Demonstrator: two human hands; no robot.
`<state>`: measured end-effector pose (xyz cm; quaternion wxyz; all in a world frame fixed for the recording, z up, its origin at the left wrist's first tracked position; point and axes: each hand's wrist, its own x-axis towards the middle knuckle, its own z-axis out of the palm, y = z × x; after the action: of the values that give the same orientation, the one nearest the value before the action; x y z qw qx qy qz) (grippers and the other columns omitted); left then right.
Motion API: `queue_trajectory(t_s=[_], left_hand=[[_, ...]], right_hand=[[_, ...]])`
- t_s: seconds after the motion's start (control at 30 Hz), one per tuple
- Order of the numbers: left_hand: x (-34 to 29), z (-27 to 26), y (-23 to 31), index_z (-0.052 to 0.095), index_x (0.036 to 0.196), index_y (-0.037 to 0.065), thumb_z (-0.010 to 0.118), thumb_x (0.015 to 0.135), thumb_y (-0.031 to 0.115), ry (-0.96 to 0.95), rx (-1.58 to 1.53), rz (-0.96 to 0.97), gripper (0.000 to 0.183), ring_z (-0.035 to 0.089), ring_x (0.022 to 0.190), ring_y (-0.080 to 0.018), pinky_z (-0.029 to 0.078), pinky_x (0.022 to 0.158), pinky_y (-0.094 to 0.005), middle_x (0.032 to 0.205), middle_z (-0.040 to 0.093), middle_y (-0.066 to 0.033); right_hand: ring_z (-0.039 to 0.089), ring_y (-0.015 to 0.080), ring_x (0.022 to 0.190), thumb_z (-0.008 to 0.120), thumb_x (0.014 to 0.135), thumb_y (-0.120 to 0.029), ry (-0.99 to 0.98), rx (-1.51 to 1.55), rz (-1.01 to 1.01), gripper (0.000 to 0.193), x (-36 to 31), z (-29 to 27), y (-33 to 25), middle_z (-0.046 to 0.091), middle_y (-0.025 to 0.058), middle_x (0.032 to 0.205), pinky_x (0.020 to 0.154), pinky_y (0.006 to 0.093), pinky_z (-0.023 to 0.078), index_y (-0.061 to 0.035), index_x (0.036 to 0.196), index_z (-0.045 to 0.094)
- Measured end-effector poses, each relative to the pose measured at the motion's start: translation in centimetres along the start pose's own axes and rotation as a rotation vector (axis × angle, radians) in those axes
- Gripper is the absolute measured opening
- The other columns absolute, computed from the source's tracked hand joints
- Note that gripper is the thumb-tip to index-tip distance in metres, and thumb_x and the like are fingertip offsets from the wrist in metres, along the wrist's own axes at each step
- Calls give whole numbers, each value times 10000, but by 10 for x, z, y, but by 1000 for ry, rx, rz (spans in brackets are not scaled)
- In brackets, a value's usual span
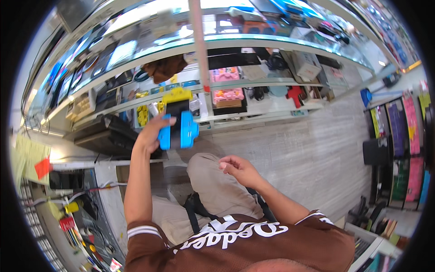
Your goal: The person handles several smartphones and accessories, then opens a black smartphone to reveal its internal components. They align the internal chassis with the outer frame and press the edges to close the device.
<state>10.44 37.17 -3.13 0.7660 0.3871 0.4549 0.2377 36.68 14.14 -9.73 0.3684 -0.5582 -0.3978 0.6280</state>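
Observation:
My left hand [152, 133] is closed on a blue plastic clamp [183, 129], its thumb lying over the top. The clamp sits around a dark, flat, phone-shaped slab [176, 110]. At the slab's far end is a yellow clamp [177, 95]; whether it grips the slab I cannot tell. My right hand [241, 170] hangs over my right knee, fingers loosely bent and apart from the thumb, with nothing visible in it. Low on the shelf beyond my left hand lie several more yellow clamps [142, 115].
Glass shelving [267, 83] with a white upright [197, 41] spans the far side. It carries pink game controllers [228, 95] and a red tool-like object [295, 96]. Black cases [106, 136] stand at left, above a cluttered bench [108, 199]. Coloured packages [397, 122] hang at right.

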Motion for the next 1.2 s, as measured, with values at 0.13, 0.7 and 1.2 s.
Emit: queue_trajectory(t_s=[0.13,0.7,1.2], left_hand=[[-15,68,-18,384,1534,-34,811,848,121,30,12,-138,823,663,1163,-214,558,1018,-382,1327,638,-131],[327,160,12,820,952,133,727,908,324,146,1134,622,217,709,863,-246,543,822,-385,933,783,-92],[330,216,27,649,1284,-55,827,847,331,185,734,172,609,700,959,-268,557,846,-383,1116,725,-148]], right_hand=[[694,372,994,638,985,-375,-43,-622,-61,431,-6,-2,-5,725,200,1095,862,452,549,-17,1223,667],[676,420,1048,646,957,-333,-89,-777,-194,357,-6,10,17,710,202,1120,883,529,535,-45,1167,675],[677,408,1023,641,983,-363,-110,-770,-250,377,-8,1,-2,703,205,1094,870,516,543,-48,1189,665]])
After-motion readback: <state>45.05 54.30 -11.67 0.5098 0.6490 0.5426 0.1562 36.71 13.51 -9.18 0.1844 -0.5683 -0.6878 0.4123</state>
